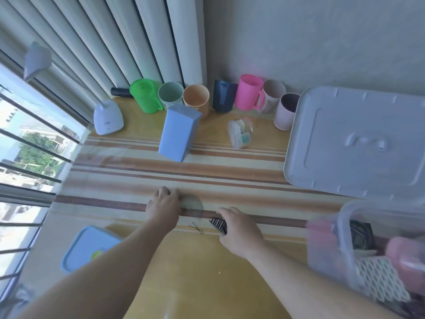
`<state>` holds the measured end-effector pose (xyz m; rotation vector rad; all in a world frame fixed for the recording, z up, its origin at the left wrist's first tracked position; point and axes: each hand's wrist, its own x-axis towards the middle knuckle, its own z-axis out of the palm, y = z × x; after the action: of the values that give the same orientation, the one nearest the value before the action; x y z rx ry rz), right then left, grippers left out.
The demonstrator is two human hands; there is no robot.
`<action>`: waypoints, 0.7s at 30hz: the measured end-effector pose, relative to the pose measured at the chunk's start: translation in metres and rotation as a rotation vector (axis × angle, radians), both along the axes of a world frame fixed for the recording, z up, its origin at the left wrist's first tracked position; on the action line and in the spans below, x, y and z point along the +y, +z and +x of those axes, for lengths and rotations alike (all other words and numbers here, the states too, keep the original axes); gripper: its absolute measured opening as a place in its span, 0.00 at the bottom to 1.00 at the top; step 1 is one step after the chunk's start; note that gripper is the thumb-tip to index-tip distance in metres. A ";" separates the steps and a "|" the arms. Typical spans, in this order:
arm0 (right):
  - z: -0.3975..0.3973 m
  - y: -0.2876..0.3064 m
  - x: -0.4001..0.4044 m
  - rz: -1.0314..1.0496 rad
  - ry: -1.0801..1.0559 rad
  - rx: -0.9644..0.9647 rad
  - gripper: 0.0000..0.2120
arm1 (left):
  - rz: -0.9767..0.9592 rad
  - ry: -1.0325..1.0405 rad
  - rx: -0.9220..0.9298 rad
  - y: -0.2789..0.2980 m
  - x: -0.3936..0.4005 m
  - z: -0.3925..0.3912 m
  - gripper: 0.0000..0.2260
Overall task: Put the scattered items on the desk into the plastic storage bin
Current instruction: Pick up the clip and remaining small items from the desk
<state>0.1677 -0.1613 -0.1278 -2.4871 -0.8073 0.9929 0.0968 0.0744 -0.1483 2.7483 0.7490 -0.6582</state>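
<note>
My left hand (163, 204) lies curled over a pale round blurred object (192, 203) on the striped desk (230, 176); the grip itself is unclear. My right hand (239, 231) is closed on a black ribbed hair clip (219, 224). A thin black hairpin (196, 228) lies on the desk between the hands. The clear plastic storage bin (340, 229) sits at the lower right with pink items, a dark packet and a white mesh piece inside. Its grey lid (358, 143) lies behind it. A blue box (178, 132) and a clear round container (239, 133) stand further back.
Several cups, including a green cup (145, 96) and a pink cup (249, 92), line the back wall. A white lamp base (108, 118) stands at the back left by the window. A blue-lidded container (88, 248) sits at the lower left.
</note>
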 end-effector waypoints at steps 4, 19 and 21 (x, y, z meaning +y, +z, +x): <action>-0.008 -0.009 0.023 -0.013 0.021 0.025 0.28 | -0.061 -0.289 -0.085 -0.001 -0.005 0.006 0.35; -0.032 -0.022 0.048 -0.041 -0.002 -0.029 0.06 | 0.015 -0.204 0.010 -0.013 -0.008 -0.004 0.27; -0.035 -0.025 0.053 -0.023 0.007 -0.149 0.09 | 0.030 -0.201 0.047 -0.013 -0.008 -0.002 0.24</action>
<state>0.1324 -0.1079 -0.1524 -2.6037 -0.8539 0.8308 0.0944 0.0660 -0.1617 2.8695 0.4993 -0.7594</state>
